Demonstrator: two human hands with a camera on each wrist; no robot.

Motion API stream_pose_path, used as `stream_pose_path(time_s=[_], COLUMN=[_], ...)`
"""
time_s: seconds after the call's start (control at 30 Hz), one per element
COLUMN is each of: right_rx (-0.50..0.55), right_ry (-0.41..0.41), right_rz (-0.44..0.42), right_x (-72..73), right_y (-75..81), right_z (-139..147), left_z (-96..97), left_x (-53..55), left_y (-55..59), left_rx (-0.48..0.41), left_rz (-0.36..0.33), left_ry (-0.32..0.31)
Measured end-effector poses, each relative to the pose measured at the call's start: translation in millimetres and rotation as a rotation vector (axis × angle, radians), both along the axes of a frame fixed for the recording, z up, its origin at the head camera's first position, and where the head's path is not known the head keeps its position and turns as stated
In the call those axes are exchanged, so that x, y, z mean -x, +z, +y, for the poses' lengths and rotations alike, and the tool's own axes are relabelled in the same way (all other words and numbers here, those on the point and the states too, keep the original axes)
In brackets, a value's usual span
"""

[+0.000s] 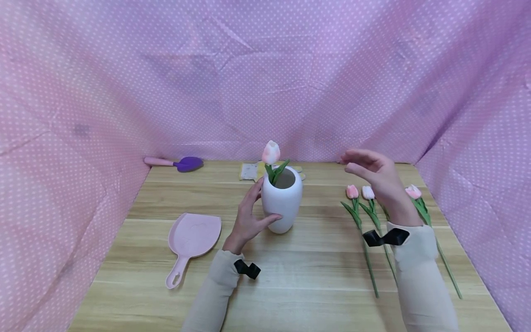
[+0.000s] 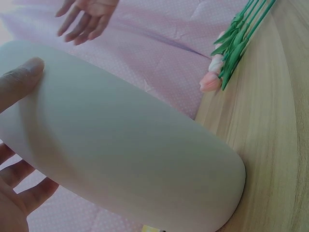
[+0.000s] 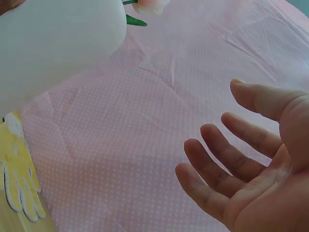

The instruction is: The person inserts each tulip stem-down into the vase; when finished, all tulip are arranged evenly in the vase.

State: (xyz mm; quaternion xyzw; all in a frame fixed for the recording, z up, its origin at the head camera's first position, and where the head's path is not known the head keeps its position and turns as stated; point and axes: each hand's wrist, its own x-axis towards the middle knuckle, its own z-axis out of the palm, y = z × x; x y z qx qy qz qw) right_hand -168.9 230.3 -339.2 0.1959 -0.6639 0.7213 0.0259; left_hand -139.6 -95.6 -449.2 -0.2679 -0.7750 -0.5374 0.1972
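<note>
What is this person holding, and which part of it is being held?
The left hand holds the white vase by its side wall, the thumb on the near face. The right hand holds nothing.

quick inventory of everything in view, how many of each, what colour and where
vase: 1, white, mid-table
tulip in the vase: 1, pink-white with green leaves
loose tulips: at least 3, pink and white with green stems, table's right side, partly hidden
dustpan: 1, pink, left of the vase
trowel: 1, purple blade, pink handle, far left
glove: at least 1, yellow and white, behind the vase
table: 1, light wood, under everything
dotted cloth: pink-purple, back and sides
wrist devices: 2, black, one per wrist
sleeves: 2, cream
left hand: 1, bare, holding the vase
right hand: 1, bare, raised near the loose tulips
</note>
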Motion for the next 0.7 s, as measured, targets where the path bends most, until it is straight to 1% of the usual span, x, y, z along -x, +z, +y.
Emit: stream_pose_path(time_s=[0.2,0.33,0.53,0.7], right_rx=[0.086,0.124,0.143,0.149], right_ry=[-0.022,-0.039,-0.073,-0.116], right_rz=[-0.021,-0.042,-0.097,-0.151], right_x=[-8.6,-14.7,-25.0,-31.4], right_y=[-16.6,-29.1,-46.5,-64.7], right_z=[20,32,49,63], left_z=[-0.3,0.3,0.8,0.4], left_x=[0.4,0.3,-0.2,-0.7], left_y=[-0.7,-0.8,-0.1,-0.9], left_rx=[0.005,0.007,0.006,0.003], left_rz=[0.006,0.005,-0.003,-0.014], left_ry=[0.001,0.000,0.003,0.007])
